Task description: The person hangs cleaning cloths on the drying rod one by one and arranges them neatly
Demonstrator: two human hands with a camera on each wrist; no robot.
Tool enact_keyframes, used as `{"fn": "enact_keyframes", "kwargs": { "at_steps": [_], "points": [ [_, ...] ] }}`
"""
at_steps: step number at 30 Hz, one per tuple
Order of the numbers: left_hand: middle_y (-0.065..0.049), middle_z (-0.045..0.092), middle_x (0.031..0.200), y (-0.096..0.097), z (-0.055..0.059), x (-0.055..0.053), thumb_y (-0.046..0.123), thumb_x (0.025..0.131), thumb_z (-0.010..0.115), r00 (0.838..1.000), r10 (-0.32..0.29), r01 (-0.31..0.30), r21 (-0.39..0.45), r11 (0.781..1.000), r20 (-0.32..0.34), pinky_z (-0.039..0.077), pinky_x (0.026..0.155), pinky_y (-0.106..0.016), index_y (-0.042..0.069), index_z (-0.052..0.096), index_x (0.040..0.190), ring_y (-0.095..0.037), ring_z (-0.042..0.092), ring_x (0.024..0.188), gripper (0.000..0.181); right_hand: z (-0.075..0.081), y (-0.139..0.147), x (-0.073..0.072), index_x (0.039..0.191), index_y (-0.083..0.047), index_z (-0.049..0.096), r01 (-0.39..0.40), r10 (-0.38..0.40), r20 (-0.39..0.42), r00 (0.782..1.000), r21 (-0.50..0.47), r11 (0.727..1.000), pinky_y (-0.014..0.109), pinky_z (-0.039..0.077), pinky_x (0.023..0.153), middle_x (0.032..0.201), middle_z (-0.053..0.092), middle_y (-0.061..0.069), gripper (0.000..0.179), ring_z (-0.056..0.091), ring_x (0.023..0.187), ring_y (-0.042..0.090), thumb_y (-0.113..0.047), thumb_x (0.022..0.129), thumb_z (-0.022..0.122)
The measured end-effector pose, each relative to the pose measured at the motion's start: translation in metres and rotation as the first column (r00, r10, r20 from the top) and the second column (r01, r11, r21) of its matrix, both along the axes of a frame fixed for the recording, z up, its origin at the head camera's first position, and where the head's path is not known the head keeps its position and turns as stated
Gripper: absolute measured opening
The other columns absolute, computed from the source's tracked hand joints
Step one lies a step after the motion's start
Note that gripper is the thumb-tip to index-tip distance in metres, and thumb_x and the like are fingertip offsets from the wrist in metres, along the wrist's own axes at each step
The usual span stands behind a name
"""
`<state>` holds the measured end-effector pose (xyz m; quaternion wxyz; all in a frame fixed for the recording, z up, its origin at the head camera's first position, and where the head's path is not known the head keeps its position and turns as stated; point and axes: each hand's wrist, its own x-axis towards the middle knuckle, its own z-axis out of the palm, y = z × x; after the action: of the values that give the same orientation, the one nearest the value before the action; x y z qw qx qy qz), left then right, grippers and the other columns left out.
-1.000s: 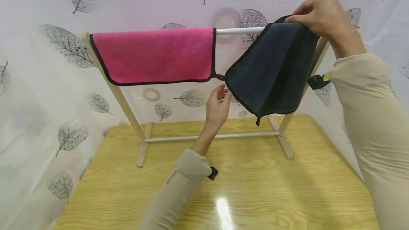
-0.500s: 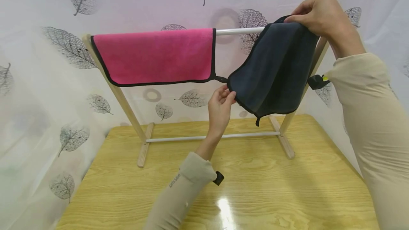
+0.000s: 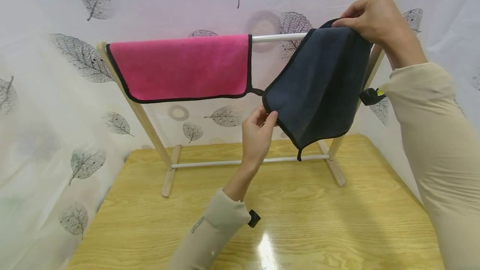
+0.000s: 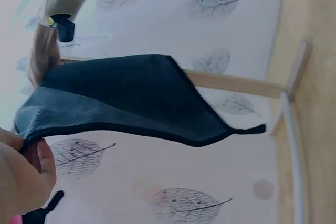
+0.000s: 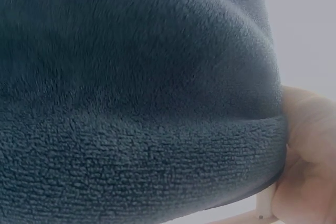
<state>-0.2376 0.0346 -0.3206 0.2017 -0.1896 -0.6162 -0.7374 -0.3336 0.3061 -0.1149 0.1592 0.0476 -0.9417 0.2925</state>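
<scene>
A dark grey-blue towel (image 3: 318,78) with black edging hangs over the right part of the rack's white top bar (image 3: 279,38). High at the right, my right hand (image 3: 382,22) pinches its upper edge by the bar; the right wrist view shows the plush cloth close up beside the fingers (image 5: 310,129). My left hand (image 3: 258,132) pinches the towel's lower left edge between thumb and fingers, also seen in the left wrist view. One hanging loop (image 4: 251,129) dangles from the towel's lowest corner. A pink towel (image 3: 183,68) with black edging is draped over the bar's left part.
The wooden rack stands on a wood-grain table (image 3: 300,220), with a white lower bar (image 3: 210,163) between its feet (image 3: 333,170). Behind it hangs a pale curtain (image 3: 157,3) printed with dark leaves.
My left hand has come up to the dark towel's lower left edge and taken hold of it. The towel's lower corner has dropped slightly. My right hand stays nearly still.
</scene>
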Motion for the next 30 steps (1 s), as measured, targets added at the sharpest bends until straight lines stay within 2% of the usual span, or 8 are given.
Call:
{"fn": "enact_keyframes", "kwargs": {
  "at_steps": [8,13,16,19,23,25,28,30],
  "points": [
    [-0.016,0.071,0.093,-0.034,0.043,0.008,0.004,0.099,0.069,0.986,0.069,-0.080,-0.069,0.994,-0.153,0.060,0.078,-0.036,-0.009,0.072,0.107,-0.016,0.068,0.078,0.016,0.000,-0.001,0.001,0.128,0.001,0.069,0.014,-0.013,-0.016,1.000,0.049,0.999,0.022,0.044,0.067,0.105,0.059,0.003,0.052,0.047,0.091,0.017,-0.042,0.099,0.068],
    [-0.018,0.074,0.095,-0.057,0.082,0.001,0.001,0.097,0.071,0.969,0.088,-0.117,-0.119,0.986,-0.230,0.060,0.077,-0.034,-0.010,0.073,0.111,-0.020,0.071,0.079,0.018,0.000,-0.002,0.001,0.129,0.003,0.069,0.014,-0.011,-0.040,0.999,0.082,0.997,0.017,0.042,0.061,0.105,0.058,0.008,0.050,0.047,0.088,0.020,-0.039,0.101,0.066],
    [-0.017,0.075,0.097,-0.070,0.107,-0.007,0.003,0.097,0.071,0.966,0.092,-0.137,-0.176,0.975,-0.242,0.060,0.081,-0.034,-0.008,0.073,0.115,-0.022,0.071,0.082,0.021,-0.001,-0.001,0.001,0.129,0.004,0.068,0.016,-0.010,-0.058,0.998,0.101,0.995,0.016,0.041,0.059,0.106,0.058,0.012,0.049,0.047,0.087,0.023,-0.038,0.102,0.064],
    [-0.015,0.076,0.100,-0.080,0.129,-0.015,0.007,0.098,0.071,0.962,0.116,-0.178,-0.248,0.952,-0.246,0.058,0.085,-0.031,-0.004,0.074,0.118,-0.021,0.072,0.086,0.023,-0.001,-0.001,0.001,0.128,0.004,0.067,0.019,-0.010,-0.075,0.997,0.111,0.994,0.014,0.041,0.059,0.098,0.060,0.006,0.048,0.050,0.083,0.022,-0.037,0.103,0.064],
    [-0.013,0.076,0.102,-0.087,0.156,-0.026,0.010,0.099,0.070,0.958,0.153,-0.228,-0.318,0.920,-0.243,0.055,0.087,-0.025,-0.001,0.075,0.118,-0.019,0.072,0.089,0.023,0.000,-0.001,0.002,0.126,0.003,0.068,0.012,-0.002,-0.090,0.996,0.112,0.994,0.014,0.041,0.059,0.082,0.057,-0.011,0.046,0.052,0.073,0.015,-0.037,0.103,0.064],
    [-0.012,0.077,0.103,-0.089,0.166,-0.032,0.011,0.100,0.070,0.951,0.168,-0.255,-0.352,0.901,-0.258,0.054,0.087,-0.023,0.000,0.076,0.118,-0.018,0.072,0.090,0.022,0.000,-0.001,0.002,0.126,0.004,0.067,0.013,-0.002,-0.097,0.995,0.113,0.994,0.014,0.041,0.060,0.080,0.058,-0.011,0.046,0.051,0.073,0.015,-0.035,0.103,0.063],
    [-0.010,0.076,0.103,-0.091,0.176,-0.042,0.012,0.101,0.068,0.933,0.197,-0.314,-0.414,0.855,-0.301,0.051,0.086,-0.021,0.001,0.076,0.117,-0.016,0.069,0.089,0.021,0.001,-0.001,0.003,0.126,0.005,0.067,0.029,-0.016,-0.111,0.994,0.125,0.992,0.014,0.040,0.062,0.078,0.057,-0.014,0.045,0.050,0.073,0.014,-0.035,0.104,0.062],
    [-0.009,0.076,0.104,-0.092,0.180,-0.049,0.014,0.102,0.067,0.914,0.228,-0.370,-0.459,0.808,-0.335,0.049,0.088,-0.020,0.002,0.076,0.118,-0.014,0.068,0.091,0.021,0.001,-0.001,0.003,0.126,0.006,0.066,0.034,-0.020,-0.118,0.993,0.125,0.992,0.014,0.040,0.062,0.080,0.059,-0.011,0.046,0.050,0.074,0.014,-0.034,0.104,0.061]
  ]
}}
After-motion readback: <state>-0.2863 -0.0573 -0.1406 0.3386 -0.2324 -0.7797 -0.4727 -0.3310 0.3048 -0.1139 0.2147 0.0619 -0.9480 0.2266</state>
